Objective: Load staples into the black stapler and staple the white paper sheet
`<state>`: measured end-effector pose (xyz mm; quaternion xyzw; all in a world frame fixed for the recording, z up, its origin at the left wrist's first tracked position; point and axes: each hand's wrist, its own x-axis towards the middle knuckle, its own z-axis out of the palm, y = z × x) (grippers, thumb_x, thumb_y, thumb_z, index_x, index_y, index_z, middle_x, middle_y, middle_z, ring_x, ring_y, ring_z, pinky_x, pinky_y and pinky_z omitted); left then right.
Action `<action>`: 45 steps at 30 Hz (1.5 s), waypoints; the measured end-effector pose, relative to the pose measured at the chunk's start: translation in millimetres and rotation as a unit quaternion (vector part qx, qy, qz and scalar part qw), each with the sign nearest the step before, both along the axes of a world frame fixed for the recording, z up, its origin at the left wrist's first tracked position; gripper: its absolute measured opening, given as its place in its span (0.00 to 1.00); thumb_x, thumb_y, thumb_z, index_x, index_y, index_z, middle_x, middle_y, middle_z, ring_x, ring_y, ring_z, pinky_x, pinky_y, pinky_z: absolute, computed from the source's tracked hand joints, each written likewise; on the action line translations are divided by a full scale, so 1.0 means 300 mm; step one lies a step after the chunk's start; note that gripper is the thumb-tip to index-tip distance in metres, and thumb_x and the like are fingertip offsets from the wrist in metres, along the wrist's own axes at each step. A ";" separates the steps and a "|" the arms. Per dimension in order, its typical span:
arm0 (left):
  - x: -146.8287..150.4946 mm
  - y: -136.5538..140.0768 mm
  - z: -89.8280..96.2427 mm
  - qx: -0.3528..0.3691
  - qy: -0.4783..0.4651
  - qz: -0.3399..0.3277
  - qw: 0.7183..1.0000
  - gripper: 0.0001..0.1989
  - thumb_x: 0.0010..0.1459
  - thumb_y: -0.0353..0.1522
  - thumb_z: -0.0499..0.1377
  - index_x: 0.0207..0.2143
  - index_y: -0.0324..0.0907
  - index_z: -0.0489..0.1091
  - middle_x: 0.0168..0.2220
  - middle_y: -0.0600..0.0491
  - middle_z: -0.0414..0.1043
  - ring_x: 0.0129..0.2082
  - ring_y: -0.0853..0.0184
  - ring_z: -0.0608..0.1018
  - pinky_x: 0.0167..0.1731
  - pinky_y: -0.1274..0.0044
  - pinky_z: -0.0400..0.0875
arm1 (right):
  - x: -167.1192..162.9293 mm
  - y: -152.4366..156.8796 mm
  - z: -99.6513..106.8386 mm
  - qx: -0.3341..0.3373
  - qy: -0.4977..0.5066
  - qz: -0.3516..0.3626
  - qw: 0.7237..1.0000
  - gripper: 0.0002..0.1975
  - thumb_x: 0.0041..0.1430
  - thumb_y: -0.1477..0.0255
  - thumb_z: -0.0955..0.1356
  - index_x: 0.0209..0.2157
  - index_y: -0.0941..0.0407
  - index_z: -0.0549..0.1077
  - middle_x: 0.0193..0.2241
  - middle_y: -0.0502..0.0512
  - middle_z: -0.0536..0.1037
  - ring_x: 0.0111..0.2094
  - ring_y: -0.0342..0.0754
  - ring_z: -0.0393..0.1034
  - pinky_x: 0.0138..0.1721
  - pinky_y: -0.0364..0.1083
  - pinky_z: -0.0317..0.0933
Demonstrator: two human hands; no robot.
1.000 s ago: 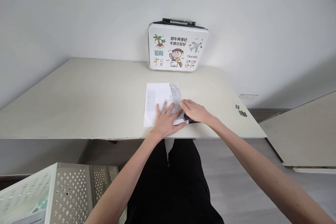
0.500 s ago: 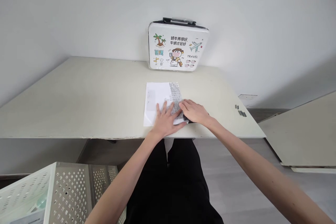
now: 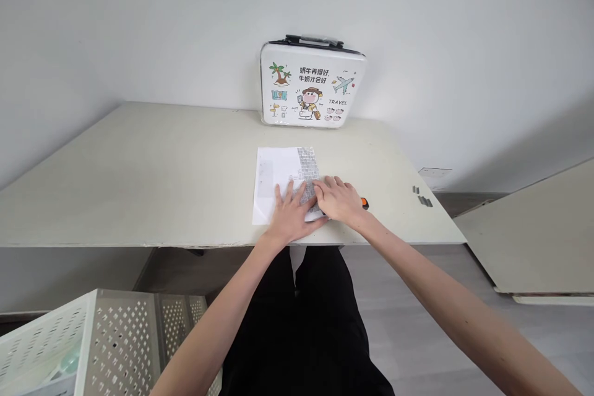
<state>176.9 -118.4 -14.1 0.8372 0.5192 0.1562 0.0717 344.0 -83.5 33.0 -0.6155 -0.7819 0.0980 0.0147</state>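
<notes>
My left hand (image 3: 291, 211) lies palm down with its fingers spread on a white sheet (image 3: 266, 201). A grey printed band (image 3: 307, 161) runs along the sheet's right side. My right hand (image 3: 340, 199) is curled over a black-and-orange tool (image 3: 365, 203) at the sheet's right edge, close beside the left thumb. Only the tool's orange and black end sticks out behind the hand. The rest is covered, so its kind cannot be made out.
A white cartoon-printed case (image 3: 312, 90) with a black handle leans on the wall at the back of the table (image 3: 153, 179). Small grey strips (image 3: 424, 201) lie at the table's right. White perforated baskets (image 3: 123, 346) stand on the floor at lower left, a pale panel (image 3: 538, 235) at right.
My right hand has shifted slightly left and turned on the tool, whose orange end now shows. My left hand stays spread on the sheet. The view has moved a little.
</notes>
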 end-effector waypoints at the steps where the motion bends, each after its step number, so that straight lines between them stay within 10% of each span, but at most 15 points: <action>1: 0.000 0.000 -0.002 0.001 0.001 0.001 1.000 0.39 0.63 0.62 0.47 0.70 0.57 0.59 0.75 0.55 0.46 0.75 0.43 0.41 0.69 0.45 0.27 | -0.006 -0.002 -0.009 0.009 -0.012 -0.003 1.000 0.28 0.75 0.60 0.49 0.67 0.49 0.63 0.67 0.60 0.65 0.70 0.61 0.51 0.65 0.65 0.50; 12: -0.002 0.000 0.008 -0.009 0.003 -0.003 1.000 0.40 0.63 0.63 0.44 0.70 0.57 0.59 0.76 0.54 0.45 0.75 0.44 0.41 0.69 0.45 0.29 | 0.013 -0.004 0.018 0.019 0.066 -0.006 0.998 0.27 0.75 0.61 0.50 0.66 0.50 0.65 0.67 0.58 0.66 0.65 0.58 0.60 0.62 0.60 0.57; 19: -0.018 -0.007 0.013 -0.002 0.006 -0.004 1.000 0.37 0.64 0.62 0.47 0.70 0.61 0.59 0.75 0.56 0.47 0.75 0.45 0.41 0.69 0.45 0.30 | 0.150 -0.100 0.042 0.054 0.183 0.058 0.980 0.27 0.75 0.58 0.51 0.39 0.52 0.76 0.43 0.59 0.81 0.51 0.56 0.72 0.55 0.53 0.64; 31: -0.051 -0.017 0.049 -0.025 0.031 -0.017 0.999 0.38 0.64 0.62 0.47 0.71 0.61 0.57 0.75 0.56 0.46 0.75 0.46 0.40 0.69 0.45 0.31 | 0.414 -0.265 -0.021 0.041 0.238 0.051 0.969 0.17 0.67 0.50 0.65 0.37 0.48 0.70 0.53 0.60 0.74 0.52 0.58 0.74 0.52 0.56 0.69; 39: -0.053 -0.011 0.065 -0.045 0.036 -0.030 0.998 0.40 0.64 0.62 0.48 0.72 0.56 0.56 0.76 0.52 0.40 0.75 0.46 0.37 0.69 0.46 0.31 | 0.435 -0.293 -0.071 0.085 0.214 0.091 0.969 0.20 0.65 0.52 0.69 0.54 0.46 0.70 0.61 0.59 0.70 0.60 0.59 0.68 0.56 0.57 0.69; 45: -0.198 -0.007 0.088 -0.037 0.014 -0.028 0.999 0.38 0.67 0.57 0.50 0.73 0.55 0.51 0.77 0.54 0.37 0.75 0.50 0.38 0.71 0.51 0.36 | 0.440 -0.306 -0.103 0.089 0.252 0.056 0.962 0.18 0.67 0.53 0.68 0.54 0.45 0.72 0.60 0.59 0.71 0.57 0.60 0.71 0.36 0.50 0.76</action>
